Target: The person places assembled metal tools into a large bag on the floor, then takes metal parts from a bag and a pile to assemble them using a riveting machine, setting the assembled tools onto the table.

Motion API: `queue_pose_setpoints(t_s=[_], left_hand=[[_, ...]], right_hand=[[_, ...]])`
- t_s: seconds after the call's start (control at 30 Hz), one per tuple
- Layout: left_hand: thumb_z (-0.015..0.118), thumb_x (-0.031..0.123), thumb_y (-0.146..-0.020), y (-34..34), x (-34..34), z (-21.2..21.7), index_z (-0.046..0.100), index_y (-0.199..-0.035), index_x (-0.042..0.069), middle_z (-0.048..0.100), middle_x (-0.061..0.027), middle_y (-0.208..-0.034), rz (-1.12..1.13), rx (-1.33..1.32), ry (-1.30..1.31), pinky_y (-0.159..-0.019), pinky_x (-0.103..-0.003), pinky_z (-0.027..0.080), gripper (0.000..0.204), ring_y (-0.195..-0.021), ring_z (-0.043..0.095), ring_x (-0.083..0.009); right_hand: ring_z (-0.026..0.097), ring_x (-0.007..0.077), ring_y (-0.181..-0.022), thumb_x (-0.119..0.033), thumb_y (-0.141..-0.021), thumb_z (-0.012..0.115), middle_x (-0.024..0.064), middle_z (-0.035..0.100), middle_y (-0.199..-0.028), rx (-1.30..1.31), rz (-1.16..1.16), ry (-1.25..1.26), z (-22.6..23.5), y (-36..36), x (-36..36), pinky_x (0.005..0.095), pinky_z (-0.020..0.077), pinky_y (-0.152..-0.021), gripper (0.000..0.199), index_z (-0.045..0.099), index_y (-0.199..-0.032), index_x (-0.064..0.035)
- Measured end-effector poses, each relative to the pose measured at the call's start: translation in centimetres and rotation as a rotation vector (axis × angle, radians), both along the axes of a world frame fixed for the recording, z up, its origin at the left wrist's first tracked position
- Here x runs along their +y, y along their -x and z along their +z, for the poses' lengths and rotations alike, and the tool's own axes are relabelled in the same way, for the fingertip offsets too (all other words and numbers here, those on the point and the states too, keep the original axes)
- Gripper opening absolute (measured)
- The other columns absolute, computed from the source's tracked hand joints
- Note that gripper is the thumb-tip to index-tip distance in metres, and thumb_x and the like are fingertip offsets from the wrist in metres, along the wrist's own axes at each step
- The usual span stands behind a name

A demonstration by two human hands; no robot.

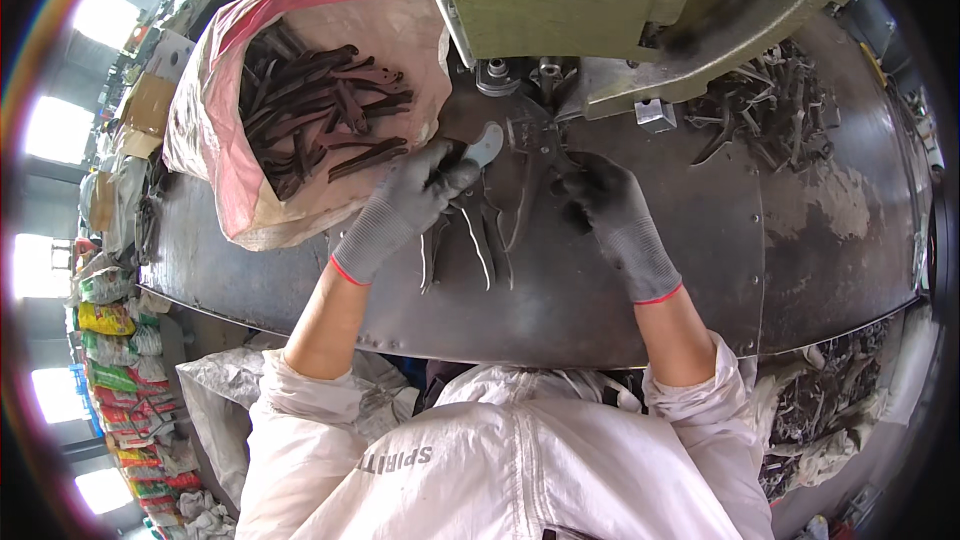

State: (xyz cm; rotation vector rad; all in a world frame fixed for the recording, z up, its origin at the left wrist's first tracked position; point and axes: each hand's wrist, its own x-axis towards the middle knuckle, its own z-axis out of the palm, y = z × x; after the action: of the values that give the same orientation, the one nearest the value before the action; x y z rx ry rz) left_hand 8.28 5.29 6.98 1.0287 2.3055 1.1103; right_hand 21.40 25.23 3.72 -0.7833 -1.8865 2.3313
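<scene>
My left hand (425, 190), in a grey glove with a red cuff edge, pinches a shiny curved blade (487, 145) between thumb and fingers. My right hand (605, 202), gloved the same way, is closed on a dark shear-like metal part (545, 135) just under the press tooling; the fingers hide much of its lower end. Between the hands, several dark curved handle pieces (480, 240) lie on the metal bench (590, 310), some with bright edges.
A green press (560, 0) overhangs the bench, its die (497, 75) close beyond my hands. At left stands an open pink-and-white sack (230, 190) of dark handle pieces (330, 105). A pile of metal parts (775, 105) lies at far right; a small steel block (656, 115) is nearer.
</scene>
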Motion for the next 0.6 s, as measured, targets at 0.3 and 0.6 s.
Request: queue_pose_setpoints(t_s=[0.3,0.6], left_hand=[[0.056,0.022,-0.087,-1.0,0.2,0.8,0.051,-0.083,0.000,0.048,-0.0085,-0.062,-0.013,0.051,0.033,-0.055,-0.031,0.040,0.024,-0.056,0.046,-0.0144],[0.054,0.030,-0.089,-4.0,4.9,2.9,0.054,-0.096,-0.002,0.056,-0.0034,-0.070,-0.193,-0.329,-0.205,-0.062,-0.026,0.046,0.033,-0.066,0.055,-0.0111]], right_hand=[[0.052,0.0104,-0.054,-0.003,-0.085,0.049,0.0074,0.060,-0.079,-0.095,-0.028,-0.010,0.7,0.0,0.5,0.0257,0.0430,-0.046,0.036,0.048,-0.121,0.0000],[0.053,0.0122,-0.055,0.002,-0.084,0.048,0.0084,0.060,-0.082,0.131,-0.124,0.035,0.0,0.0,-1.9,0.0253,0.0423,-0.047,0.029,0.050,-0.113,0.0024]])
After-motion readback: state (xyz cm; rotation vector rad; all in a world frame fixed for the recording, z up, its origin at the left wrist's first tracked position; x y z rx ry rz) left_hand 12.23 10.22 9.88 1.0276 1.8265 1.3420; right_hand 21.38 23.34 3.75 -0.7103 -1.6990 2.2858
